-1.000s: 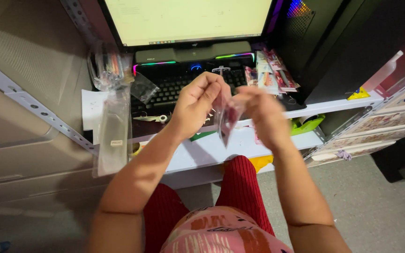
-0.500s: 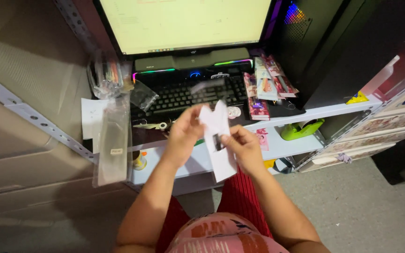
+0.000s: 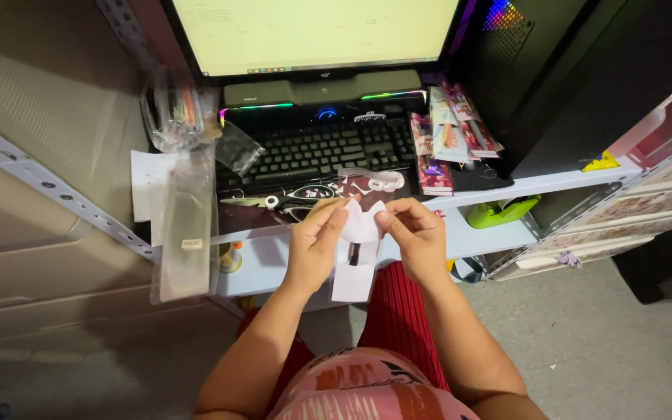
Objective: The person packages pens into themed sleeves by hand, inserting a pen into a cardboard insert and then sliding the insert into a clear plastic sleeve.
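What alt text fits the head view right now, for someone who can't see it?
Left hand and right hand together hold a small white packet over a desk edge, before a backlit keyboard, a lit monitor and scissors.

I see a lit monitor (image 3: pixel 313 31) at top, black backlit keyboard (image 3: pixel 316 148) below it, scissors (image 3: pixel 274 201) at its near edge, card packs (image 3: pixel 449 140) stacked right, green tape dispenser (image 3: pixel 503 211) on white shelf (image 3: pixel 476 233), clear plastic sleeves (image 3: pixel 187 225) left

Home computer desk: monitor (image 3: pixel 313 31), backlit keyboard (image 3: pixel 316 148), tower PC (image 3: pixel 577 70), packing clutter.
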